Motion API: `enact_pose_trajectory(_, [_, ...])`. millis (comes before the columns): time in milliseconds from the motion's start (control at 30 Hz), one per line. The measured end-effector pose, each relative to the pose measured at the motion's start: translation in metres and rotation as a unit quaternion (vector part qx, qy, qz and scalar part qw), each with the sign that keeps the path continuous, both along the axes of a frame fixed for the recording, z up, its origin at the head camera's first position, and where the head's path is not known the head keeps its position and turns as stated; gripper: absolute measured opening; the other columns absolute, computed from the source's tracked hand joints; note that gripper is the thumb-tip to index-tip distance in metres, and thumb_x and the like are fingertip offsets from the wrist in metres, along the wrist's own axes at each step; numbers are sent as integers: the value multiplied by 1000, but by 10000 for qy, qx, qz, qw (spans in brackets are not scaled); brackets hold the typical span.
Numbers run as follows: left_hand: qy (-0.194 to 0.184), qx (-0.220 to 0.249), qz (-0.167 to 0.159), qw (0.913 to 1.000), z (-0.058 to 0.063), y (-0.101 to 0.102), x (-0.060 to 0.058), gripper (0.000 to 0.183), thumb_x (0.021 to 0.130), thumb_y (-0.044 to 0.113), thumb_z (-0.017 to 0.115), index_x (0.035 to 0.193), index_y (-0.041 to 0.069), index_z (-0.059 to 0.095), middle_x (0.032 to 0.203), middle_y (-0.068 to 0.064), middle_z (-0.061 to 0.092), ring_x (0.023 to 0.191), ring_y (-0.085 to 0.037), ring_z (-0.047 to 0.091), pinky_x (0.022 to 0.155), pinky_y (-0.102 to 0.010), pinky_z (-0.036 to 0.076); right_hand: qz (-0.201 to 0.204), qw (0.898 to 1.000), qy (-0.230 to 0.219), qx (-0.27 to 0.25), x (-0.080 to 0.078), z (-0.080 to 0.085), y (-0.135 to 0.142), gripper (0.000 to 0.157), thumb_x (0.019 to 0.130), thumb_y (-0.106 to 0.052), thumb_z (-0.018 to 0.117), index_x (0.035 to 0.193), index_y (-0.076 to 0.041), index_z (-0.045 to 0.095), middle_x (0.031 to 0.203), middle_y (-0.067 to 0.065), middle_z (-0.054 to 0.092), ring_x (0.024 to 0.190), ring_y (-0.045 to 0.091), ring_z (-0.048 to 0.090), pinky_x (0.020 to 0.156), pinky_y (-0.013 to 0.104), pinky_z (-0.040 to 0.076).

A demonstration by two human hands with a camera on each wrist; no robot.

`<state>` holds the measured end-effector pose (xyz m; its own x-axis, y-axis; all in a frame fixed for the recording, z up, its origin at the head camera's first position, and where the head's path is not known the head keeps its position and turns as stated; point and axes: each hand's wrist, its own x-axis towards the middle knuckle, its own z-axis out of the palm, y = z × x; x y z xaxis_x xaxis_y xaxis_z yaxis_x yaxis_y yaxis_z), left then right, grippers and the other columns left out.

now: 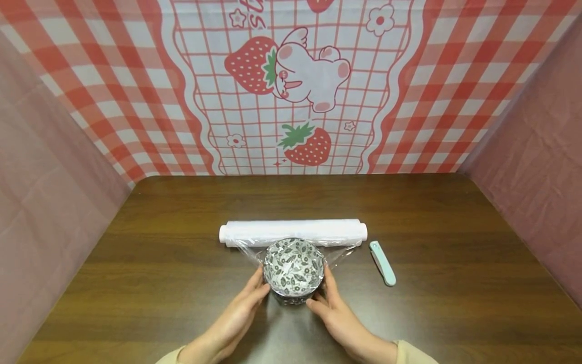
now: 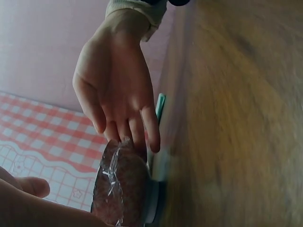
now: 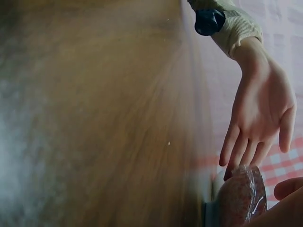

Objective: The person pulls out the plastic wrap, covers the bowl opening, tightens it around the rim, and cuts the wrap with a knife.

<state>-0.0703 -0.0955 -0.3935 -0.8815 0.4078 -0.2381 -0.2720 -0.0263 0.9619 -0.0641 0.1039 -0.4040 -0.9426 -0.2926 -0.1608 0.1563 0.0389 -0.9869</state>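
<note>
A bowl [image 1: 294, 268] with a dark leaf-and-flower pattern stands on the table, its mouth covered by clear plastic wrap [image 1: 247, 248] that stretches from the roll behind it. Wrinkled film hangs down the bowl's side in the left wrist view. My left hand [image 1: 236, 313] touches the bowl's left side, its fingers fairly straight. On the opposite side, my right hand [image 1: 338, 316] lies against the bowl, fingers extended and thumb near the front. Across the bowl, the left wrist view shows the right hand [image 2: 118, 85] with its palm facing in; the right wrist view shows the left hand [image 3: 260, 104] likewise.
Directly behind the bowl, the white roll of plastic wrap [image 1: 293, 230] lies crosswise. A mint-green folding knife [image 1: 383, 264] lies to the right of the bowl. The brown wooden table [image 1: 159, 253] meets a strawberry-print checked cloth [image 1: 309, 141] at its back edge.
</note>
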Motion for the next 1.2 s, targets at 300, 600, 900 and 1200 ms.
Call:
enact_pose_trajectory(300, [-36, 129, 62, 9999, -1, 3, 2, 72, 96, 31, 38, 145, 7, -9, 151, -13, -14, 137, -31, -15, 107, -52, -8, -54, 10000, -17, -12, 1, -3, -3, 85, 86, -1, 45, 140, 0, -19, 145, 32, -12, 132, 49, 6, 106, 54, 11])
enact_pose_trajectory(600, [25, 231, 442, 9988, 0, -6, 1, 67, 94, 22, 41, 143, -5, 4, 150, -20, -3, 138, -34, -2, 110, -46, 5, -209, 9994, 131, 234, 0, -4, 9, 73, 86, 0, 44, 144, 3, -2, 147, 29, -2, 133, 47, 8, 107, 53, 11])
enact_pose_trajectory(900, [0, 261, -83, 9996, 4, -15, 14, 75, 95, 29, 40, 143, -1, -9, 150, -20, -9, 137, -33, -7, 107, -51, -7, -29, 9996, 280, 27, 10, 0, 15, 72, 85, 3, 44, 141, 10, -2, 147, 29, 0, 135, 40, 3, 106, 46, 11])
enact_pose_trajectory(1200, [120, 436, -416, 9981, -2, -6, 18, 70, 96, 21, 36, 142, -3, -11, 148, -20, -15, 136, -37, -11, 107, -51, -6, 344, 9987, 370, -56, 16, -3, 10, 74, 87, 1, 43, 139, 11, -9, 145, 33, -5, 134, 43, 0, 104, 46, 12])
